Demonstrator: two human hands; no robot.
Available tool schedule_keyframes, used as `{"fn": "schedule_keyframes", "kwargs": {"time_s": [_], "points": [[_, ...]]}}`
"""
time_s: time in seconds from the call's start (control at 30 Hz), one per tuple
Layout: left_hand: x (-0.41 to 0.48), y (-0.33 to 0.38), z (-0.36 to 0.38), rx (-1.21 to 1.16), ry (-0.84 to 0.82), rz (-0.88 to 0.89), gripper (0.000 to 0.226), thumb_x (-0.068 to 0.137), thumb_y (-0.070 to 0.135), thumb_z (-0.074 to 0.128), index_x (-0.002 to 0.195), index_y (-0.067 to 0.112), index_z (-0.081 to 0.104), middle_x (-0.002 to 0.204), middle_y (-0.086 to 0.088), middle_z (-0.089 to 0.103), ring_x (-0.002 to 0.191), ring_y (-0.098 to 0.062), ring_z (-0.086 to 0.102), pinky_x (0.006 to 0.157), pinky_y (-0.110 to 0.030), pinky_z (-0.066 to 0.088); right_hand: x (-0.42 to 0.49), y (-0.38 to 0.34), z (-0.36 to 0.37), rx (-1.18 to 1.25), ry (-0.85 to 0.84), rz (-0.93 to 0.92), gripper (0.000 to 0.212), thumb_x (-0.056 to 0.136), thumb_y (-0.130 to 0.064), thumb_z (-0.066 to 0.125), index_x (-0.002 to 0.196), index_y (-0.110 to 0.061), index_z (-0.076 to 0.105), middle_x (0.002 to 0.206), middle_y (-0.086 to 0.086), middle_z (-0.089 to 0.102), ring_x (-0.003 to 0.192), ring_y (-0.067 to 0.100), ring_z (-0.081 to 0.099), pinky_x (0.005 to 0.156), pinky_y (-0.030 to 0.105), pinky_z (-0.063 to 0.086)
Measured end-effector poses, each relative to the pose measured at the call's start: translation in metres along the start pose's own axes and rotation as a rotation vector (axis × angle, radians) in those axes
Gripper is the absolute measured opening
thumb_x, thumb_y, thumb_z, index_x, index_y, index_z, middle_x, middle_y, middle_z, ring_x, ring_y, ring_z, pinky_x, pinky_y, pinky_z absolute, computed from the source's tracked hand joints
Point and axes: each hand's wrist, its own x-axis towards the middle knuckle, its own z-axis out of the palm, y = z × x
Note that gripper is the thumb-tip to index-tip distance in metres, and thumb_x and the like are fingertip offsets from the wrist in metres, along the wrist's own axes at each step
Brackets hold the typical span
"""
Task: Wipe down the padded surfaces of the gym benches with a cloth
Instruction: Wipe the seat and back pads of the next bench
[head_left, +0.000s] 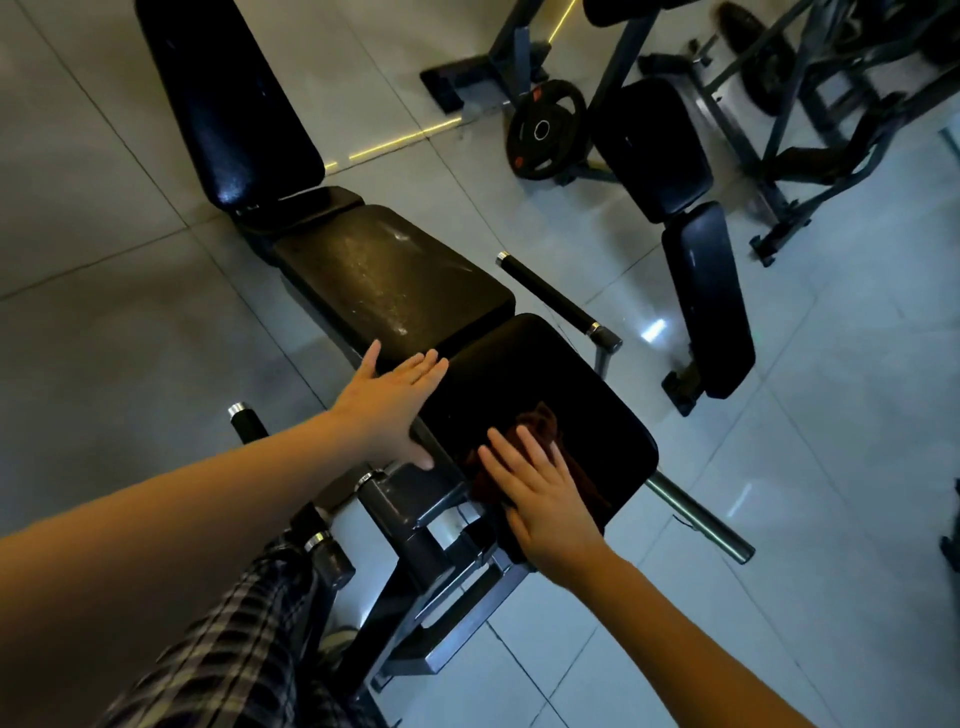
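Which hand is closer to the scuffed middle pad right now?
Left. The left hand lies flat at the near pad's left edge, its fingers by the middle pad's near corner. The right hand presses the cloth on the near pad, farther away.

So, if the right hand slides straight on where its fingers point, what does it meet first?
The right hand would first push the bunched cloth ahead of its fingertips, then likely bare seat pad; depth is unclear.

Head camera looks steeply down, close over the bench (395, 280).
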Motion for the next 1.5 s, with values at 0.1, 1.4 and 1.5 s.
{"fn": "schedule_keyframes", "kwargs": {"time_s": [0.1,1.4,1.5], "points": [[0.005,-0.012,-0.008,0.089,-0.091,0.053,0.122,0.079,0.054,0.071,0.150,0.025,-0.023,0.161,0.003,-0.020,0.149,-0.022,-0.014,0.114,-0.053,-0.014,0.012,-0.003,0.003,-0.118,0.040,0.010,0.056,0.096,-0.036,0.030,0.150,-0.028,0.023,0.158,-0.003,0.023,0.146,0.027,0.016,0.112,0.052,0.012],[0.018,0.001,-0.033,0.471,-0.311,0.020,0.114,0.087,0.048,0.066,0.150,0.026,-0.026,0.159,-0.004,-0.026,0.150,-0.029,-0.003,0.121,-0.040,0.012,-0.014,-0.040,0.018,-0.212,0.062,0.278,0.123,0.046,-0.018,0.093,0.149,-0.023,0.027,0.157,0.006,0.027,0.143,0.032,0.025,0.107,0.056,0.021],[0.014,0.002,-0.034,0.477,-0.284,0.038,0.111,0.089,0.047,0.065,0.151,0.025,-0.024,0.160,-0.003,-0.024,0.150,-0.029,-0.003,0.120,-0.042,0.014,-0.026,-0.051,0.023,-0.127,0.107,0.402,0.118,0.065,-0.009,0.082,0.152,-0.026,0.005,0.162,0.002,0.003,0.147,0.029,0.004,0.111,0.059,0.008]]}}
